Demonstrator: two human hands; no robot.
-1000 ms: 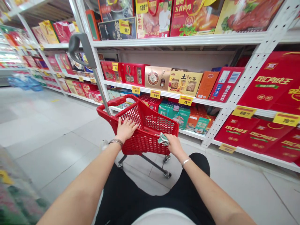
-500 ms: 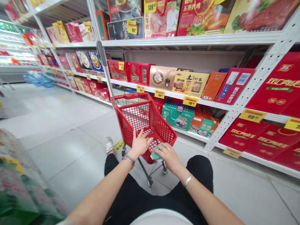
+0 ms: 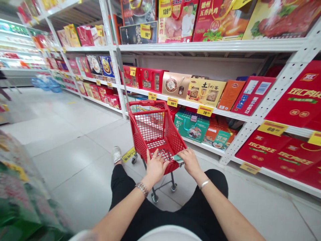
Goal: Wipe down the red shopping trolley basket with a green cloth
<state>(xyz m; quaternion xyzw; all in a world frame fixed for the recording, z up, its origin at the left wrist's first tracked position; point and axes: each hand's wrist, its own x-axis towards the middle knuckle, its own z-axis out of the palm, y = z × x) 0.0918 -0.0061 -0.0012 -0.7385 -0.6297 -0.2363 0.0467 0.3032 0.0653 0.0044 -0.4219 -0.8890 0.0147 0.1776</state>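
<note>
In front of my knees stands a small red shopping cart (image 3: 173,137) with a lattice basket and grey legs on casters. My left hand (image 3: 155,167) rests on its near rim, fingers stretched out and spread. At the basket's near right corner, my right hand (image 3: 190,161) grips a green cloth (image 3: 178,158) and presses it against the rim. Part of the cloth is hidden under the fingers. A grey pole with a dark sleeve (image 3: 119,59) rises from the cart's far left side.
White shelving (image 3: 210,45) with boxed goods and yellow price tags runs along the right and back. A yellow floor sticker (image 3: 128,154) lies left of the cart. Blurred green packages (image 3: 27,201) are at lower left; blue bottled packs (image 3: 47,84) stand far left.
My right hand has moved the green cloth right along the rim to the corner. The cart has turned slightly and shifted right in view. My left hand stays spread on the near rim.
</note>
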